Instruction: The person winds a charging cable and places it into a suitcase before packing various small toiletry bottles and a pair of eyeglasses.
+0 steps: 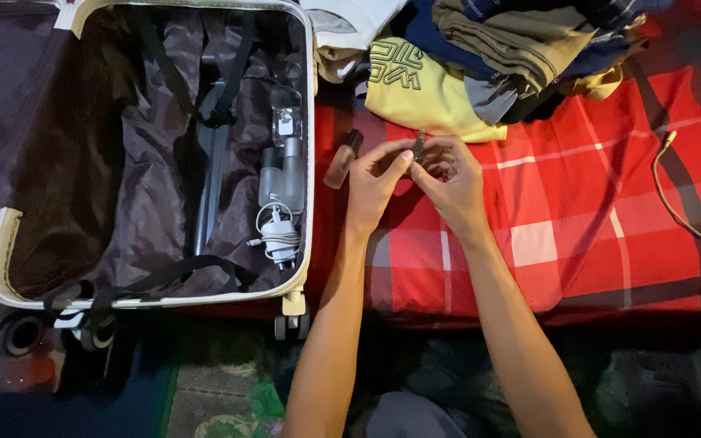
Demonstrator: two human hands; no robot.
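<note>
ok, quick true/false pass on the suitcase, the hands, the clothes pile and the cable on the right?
1. The suitcase lies open with a dark lining. True.
2. Both hands hold one small dark object between them, left hand and right hand meeting over the red checked blanket. True.
3. The suitcase holds nothing. False: a coiled white cable and a few small bottles lie along its right side.
4. The small brown bottle is inside the suitcase. False: it lies on the blanket, beside the left hand.
5. The clothes pile lies at the top of the blanket. True.
6. The thin cable at right is in the right hand. False: it lies apart, untouched.
</note>
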